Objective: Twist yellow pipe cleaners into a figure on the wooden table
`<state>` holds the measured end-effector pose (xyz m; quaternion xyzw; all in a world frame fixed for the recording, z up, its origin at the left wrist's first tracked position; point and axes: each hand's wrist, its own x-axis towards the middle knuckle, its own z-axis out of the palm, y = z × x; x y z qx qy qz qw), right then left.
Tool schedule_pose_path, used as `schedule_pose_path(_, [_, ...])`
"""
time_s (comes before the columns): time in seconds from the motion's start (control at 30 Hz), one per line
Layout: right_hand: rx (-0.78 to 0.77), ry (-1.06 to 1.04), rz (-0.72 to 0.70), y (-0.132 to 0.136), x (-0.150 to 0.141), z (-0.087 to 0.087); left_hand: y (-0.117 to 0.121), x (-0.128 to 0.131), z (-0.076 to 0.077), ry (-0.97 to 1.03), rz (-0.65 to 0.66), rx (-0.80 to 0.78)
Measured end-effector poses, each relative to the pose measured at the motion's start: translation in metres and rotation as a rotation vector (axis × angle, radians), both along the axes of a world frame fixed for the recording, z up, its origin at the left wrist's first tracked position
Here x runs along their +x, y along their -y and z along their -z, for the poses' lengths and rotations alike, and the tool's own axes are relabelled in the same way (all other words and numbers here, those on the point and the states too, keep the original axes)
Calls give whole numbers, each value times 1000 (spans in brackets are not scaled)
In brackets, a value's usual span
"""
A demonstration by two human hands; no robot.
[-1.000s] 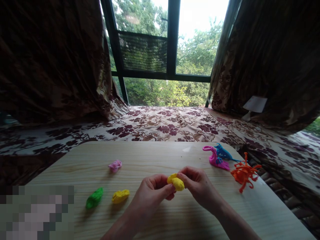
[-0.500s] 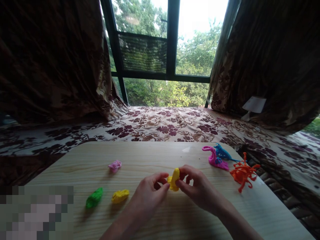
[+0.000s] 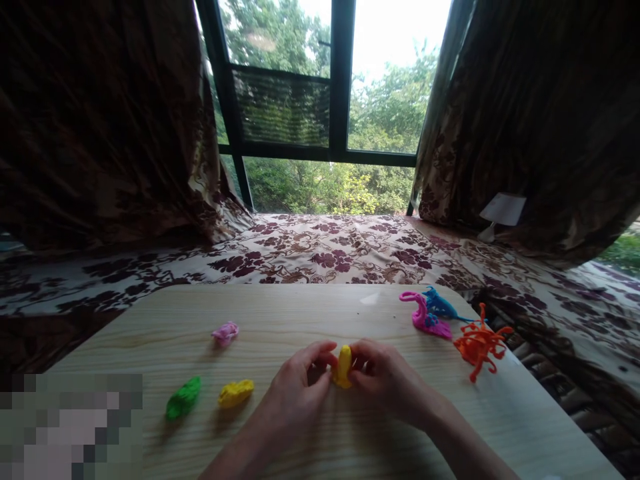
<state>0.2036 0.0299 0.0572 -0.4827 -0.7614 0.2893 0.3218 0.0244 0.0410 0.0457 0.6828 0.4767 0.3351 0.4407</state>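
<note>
Both of my hands meet over the middle of a pale wooden table [image 3: 310, 313]. My left hand [image 3: 299, 387] and my right hand [image 3: 383, 377] pinch a small lump of yellow clay [image 3: 343, 366] between fingertips and thumbs. The lump stands upright, just above or touching the tabletop. To the left lie a second yellow clay piece [image 3: 235, 393], a green clay piece [image 3: 183, 398] and a small pink clay piece [image 3: 225, 332].
At the table's right end sit a pink clay figure [image 3: 425, 319], a blue clay figure [image 3: 439, 305] and an orange many-legged clay figure [image 3: 479, 343]. A floral cloth [image 3: 320, 250] covers the ledge behind. Dark curtains flank a window. A blurred patch fills the lower left.
The yellow lump has turned from lying sideways to standing upright between my fingers. Both hands have sunk slightly toward the table.
</note>
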Motion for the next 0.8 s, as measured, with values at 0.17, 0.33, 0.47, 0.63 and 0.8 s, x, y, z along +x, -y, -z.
schedule_pose_path(0.17, [45,-10,8,-1,9,-8,2,-1,-8,-53,-16,21])
schedule_pose_path(0.33, [81,56,39,-2,12,-7,3,-1,-10,-107,-39,31])
schedule_pose_path(0.47, [37,123,7,0,10,-4,3,0,-8,-130,-71,105])
schedule_pose_path(0.63, [26,176,27,0,9,-3,4,2,-9,-161,-49,209])
schedule_pose_path(0.8, [23,218,59,1,4,-1,5,4,-12,-221,-23,234])
